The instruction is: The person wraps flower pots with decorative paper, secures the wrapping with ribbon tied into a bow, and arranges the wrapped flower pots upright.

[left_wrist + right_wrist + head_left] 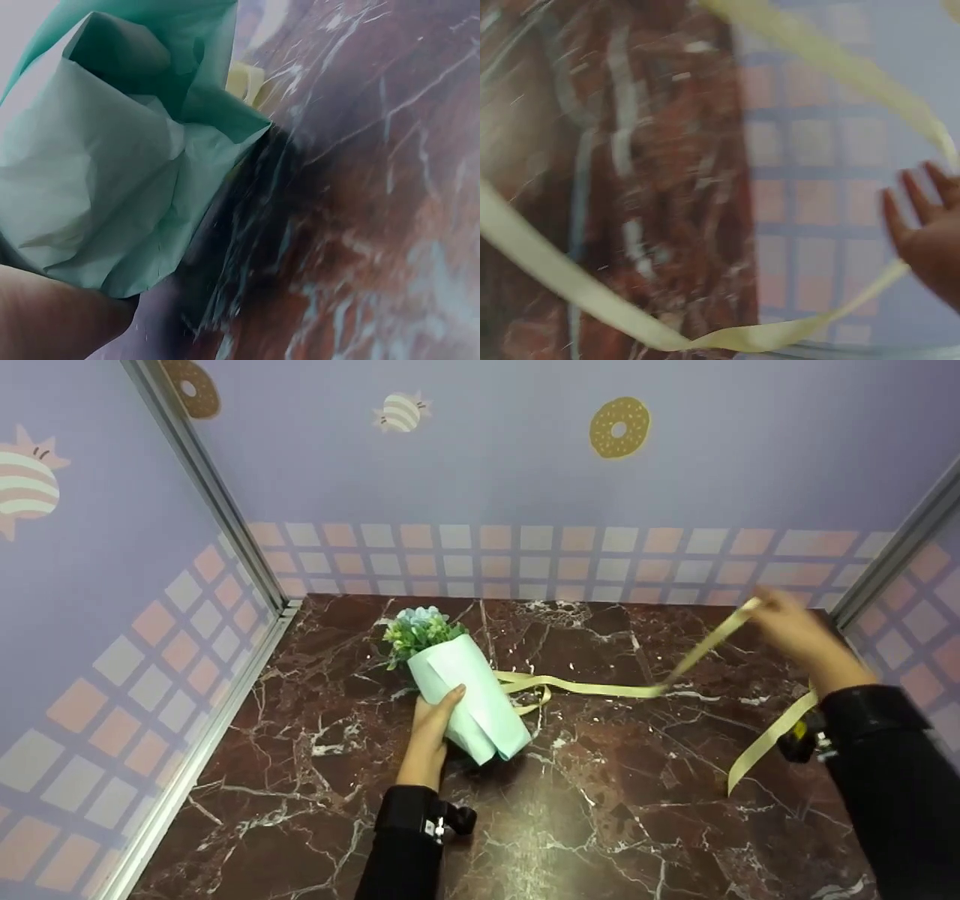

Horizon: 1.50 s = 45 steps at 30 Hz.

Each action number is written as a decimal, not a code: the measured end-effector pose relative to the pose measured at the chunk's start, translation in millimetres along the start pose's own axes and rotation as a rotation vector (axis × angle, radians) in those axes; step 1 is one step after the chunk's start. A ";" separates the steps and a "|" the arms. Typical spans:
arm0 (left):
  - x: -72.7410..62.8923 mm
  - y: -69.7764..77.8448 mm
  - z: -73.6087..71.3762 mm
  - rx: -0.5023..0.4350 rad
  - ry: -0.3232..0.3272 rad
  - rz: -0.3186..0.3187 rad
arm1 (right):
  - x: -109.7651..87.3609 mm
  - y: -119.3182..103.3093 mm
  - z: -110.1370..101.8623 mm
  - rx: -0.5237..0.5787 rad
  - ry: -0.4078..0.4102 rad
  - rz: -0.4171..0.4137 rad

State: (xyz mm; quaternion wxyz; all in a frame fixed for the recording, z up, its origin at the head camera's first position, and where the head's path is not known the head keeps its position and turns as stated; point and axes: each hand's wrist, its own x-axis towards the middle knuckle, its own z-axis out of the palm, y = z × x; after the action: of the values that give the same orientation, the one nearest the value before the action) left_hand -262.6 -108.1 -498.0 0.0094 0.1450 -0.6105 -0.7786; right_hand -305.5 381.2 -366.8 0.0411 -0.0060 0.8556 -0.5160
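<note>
A small bouquet of blue and yellow-green flowers (420, 631) is wrapped in pale mint paper (474, 690). My left hand (431, 729) grips the wrap from the near left, its thumb lying across the front. In the left wrist view, the folded bottom of the paper (112, 172) fills the upper left. A pale yellow ribbon (600, 688) runs from behind the bouquet to the right. Raised at the far right, my right hand (799, 637) pinches it, and a loose length hangs below the wrist. Motion blurs this hand in the right wrist view.
The dark red marbled tabletop (600, 810) carries small pale specks behind and right of the bouquet. Patterned walls (525, 472) close off the back and both sides. A metal edge strip (217, 765) runs along the left.
</note>
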 end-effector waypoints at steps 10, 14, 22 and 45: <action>-7.1 9.0 24.1 0.245 0.053 0.028 | 6.2 26.7 120.7 -0.598 0.006 -0.034; -12.1 12.7 33.0 0.243 0.000 0.020 | -2.7 13.0 178.9 -0.324 0.017 -0.155; -27.4 8.7 53.5 0.164 -0.178 0.007 | -27.1 0.8 255.0 0.254 -0.219 -0.014; -58.4 -14.0 79.3 0.228 -0.455 -0.017 | -91.6 5.8 257.3 0.565 -0.097 0.216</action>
State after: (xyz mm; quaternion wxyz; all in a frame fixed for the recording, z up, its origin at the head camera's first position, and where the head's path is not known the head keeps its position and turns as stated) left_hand -223.2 -18.2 -482.0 -0.1513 -0.0285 -0.6796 -0.7172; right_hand -194.3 161.6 -485.5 0.1365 0.0720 0.6709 -0.7253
